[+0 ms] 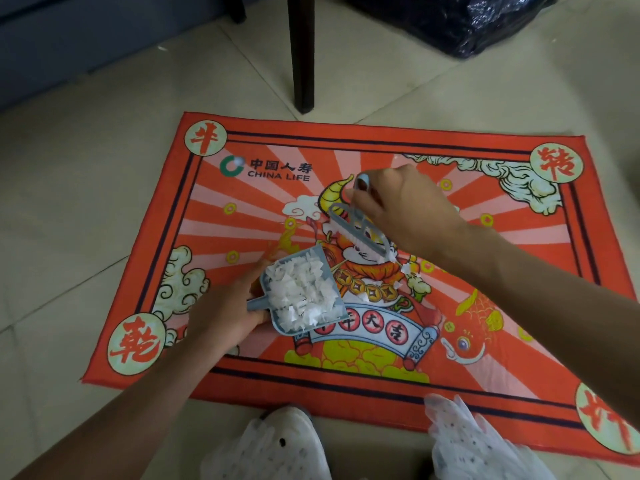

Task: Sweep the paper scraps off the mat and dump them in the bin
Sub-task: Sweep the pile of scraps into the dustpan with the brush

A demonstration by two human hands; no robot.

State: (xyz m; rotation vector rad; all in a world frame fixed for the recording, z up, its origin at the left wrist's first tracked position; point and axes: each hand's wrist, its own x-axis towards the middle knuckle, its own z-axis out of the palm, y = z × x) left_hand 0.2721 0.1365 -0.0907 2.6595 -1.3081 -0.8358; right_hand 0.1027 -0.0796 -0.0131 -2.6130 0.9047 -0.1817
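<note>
Red printed mat [346, 386] lies flat on the beige tiled floor [86, 220], with cartoon art and "CHINA LIFE" lettering. Left hand [225, 313] grips the short handle of a small blue-grey dustpan [325, 263], fingers curled round it; pan sits near mat centre, heaped with white paper scraps [301, 294]. Right hand [405, 209] pinches the handle of a matching small brush [356, 233], bristles down just beyond the pan's mouth. A few loose scraps [403, 268] lie on the mat beside the brush, right of the pan. Dark chair leg [301, 53] stands on the floor just past the mat's far edge. Black plastic bag [457, 19] sits further back, right of the leg. Two white perforated shoes [277, 448] at the near edge, right one overlapping the mat.
</note>
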